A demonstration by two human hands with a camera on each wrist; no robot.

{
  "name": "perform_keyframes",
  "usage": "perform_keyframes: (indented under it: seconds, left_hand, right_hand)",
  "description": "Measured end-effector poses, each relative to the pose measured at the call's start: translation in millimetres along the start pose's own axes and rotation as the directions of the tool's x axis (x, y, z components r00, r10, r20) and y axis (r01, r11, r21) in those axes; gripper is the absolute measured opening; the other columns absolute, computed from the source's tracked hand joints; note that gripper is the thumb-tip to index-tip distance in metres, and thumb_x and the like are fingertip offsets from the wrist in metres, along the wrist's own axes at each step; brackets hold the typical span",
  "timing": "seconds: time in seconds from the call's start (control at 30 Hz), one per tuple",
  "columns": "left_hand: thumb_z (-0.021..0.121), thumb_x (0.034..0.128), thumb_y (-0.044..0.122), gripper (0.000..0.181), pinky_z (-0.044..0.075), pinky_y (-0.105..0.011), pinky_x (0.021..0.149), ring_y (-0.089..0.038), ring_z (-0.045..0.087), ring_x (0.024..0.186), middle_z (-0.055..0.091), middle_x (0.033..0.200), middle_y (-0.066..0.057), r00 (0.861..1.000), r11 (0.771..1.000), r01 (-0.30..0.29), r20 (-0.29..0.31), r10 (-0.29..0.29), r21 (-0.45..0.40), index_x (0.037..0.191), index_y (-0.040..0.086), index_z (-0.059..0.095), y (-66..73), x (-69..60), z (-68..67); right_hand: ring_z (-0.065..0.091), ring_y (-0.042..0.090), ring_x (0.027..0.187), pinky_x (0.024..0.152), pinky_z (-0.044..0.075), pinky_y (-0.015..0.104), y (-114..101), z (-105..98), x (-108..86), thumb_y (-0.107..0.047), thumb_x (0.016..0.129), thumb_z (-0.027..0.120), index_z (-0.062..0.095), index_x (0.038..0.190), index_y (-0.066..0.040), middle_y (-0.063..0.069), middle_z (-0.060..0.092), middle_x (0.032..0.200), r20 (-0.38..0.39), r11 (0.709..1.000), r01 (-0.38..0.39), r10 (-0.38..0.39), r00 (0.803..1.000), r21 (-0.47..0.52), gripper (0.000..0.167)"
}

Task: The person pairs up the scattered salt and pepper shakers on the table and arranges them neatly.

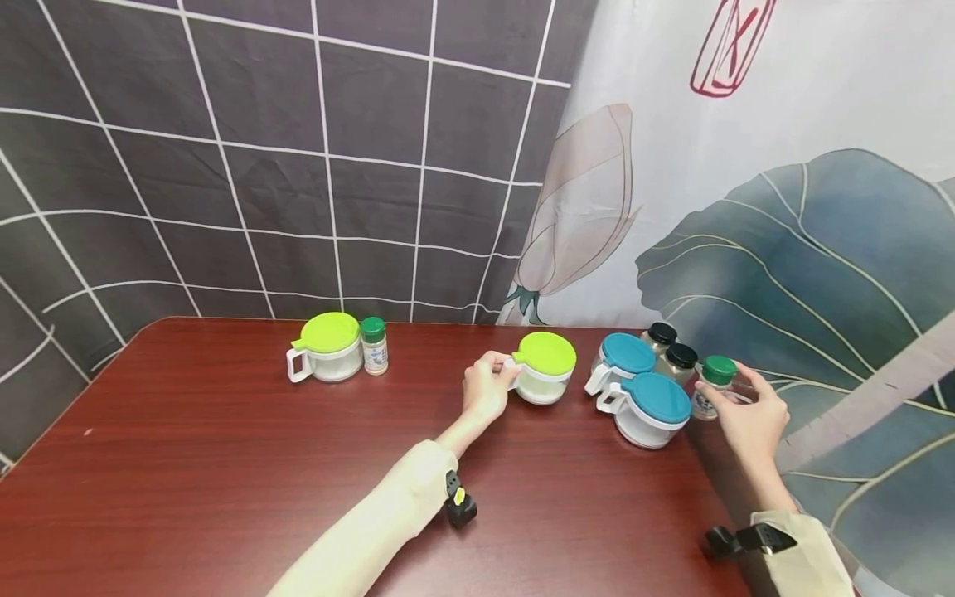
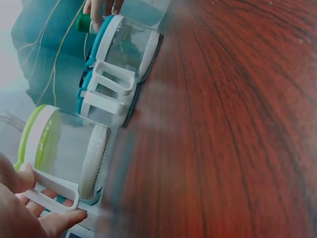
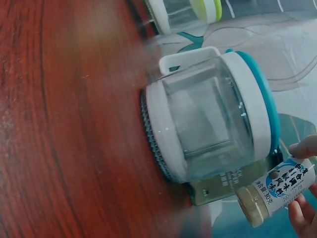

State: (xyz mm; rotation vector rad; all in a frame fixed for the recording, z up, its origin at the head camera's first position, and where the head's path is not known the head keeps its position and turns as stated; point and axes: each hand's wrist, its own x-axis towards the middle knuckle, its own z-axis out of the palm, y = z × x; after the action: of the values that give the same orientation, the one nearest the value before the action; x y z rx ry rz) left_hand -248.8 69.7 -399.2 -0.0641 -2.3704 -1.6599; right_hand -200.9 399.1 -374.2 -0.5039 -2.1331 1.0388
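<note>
My left hand [image 1: 487, 388] grips the white handle of a clear jar with a lime-green lid [image 1: 545, 355]. In the left wrist view, thumb and fingers close round that handle [image 2: 57, 186]. My right hand [image 1: 749, 419] pinches a small seasoning bottle [image 3: 280, 191] with a green cap [image 1: 719, 370]. In the right wrist view its base hangs above the table, tilted, near a jar. Two jars with blue lids [image 1: 656, 397] and white handles stand between my hands. Behind them are two black-capped bottles [image 1: 681, 361], partly hidden.
Further left stand another lime-lidded jar [image 1: 328, 352] and a green-capped seasoning bottle [image 1: 375, 346], side by side. The reddish-brown table [image 1: 224, 464] ends at a grey grid-patterned cloth [image 1: 269, 182] behind and a leaf-printed cloth [image 1: 783, 274] on the right.
</note>
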Motion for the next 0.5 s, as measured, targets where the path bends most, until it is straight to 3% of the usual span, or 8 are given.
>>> perform_keyframes:
  seconds: [0.1,0.5]
  left_hand:
    - [0.069,0.0871,0.024,0.017,0.05,-0.039,0.082,-0.025,0.069,0.091,0.075,0.092,-0.008,1.0,1.0,-0.011,0.001,0.011,0.0,0.096,0.009,0.071,0.0,-1.0,-3.2]
    - [0.067,0.0884,0.022,0.018,0.051,-0.04,0.082,-0.025,0.069,0.09,0.074,0.093,-0.01,1.0,0.999,-0.03,-0.006,0.03,-0.012,0.098,0.008,0.07,-0.4,-4.0,-16.0]
  right_hand:
    - [0.051,-0.015,0.076,0.067,0.039,-0.001,-2,-3,-0.5,-0.02,0.076,0.081,0.064,0.125,-0.013,-0.026,0.055,0.092,-0.009,1.0,0.004,-0.004,1.0,0.012,0.052]
    - [0.053,-0.015,0.077,0.069,0.041,0.001,-14,-7,-1.1,-0.016,0.076,0.081,0.066,0.124,-0.016,-0.028,0.057,0.091,-0.019,0.994,0.095,-0.094,0.995,0.052,0.05]
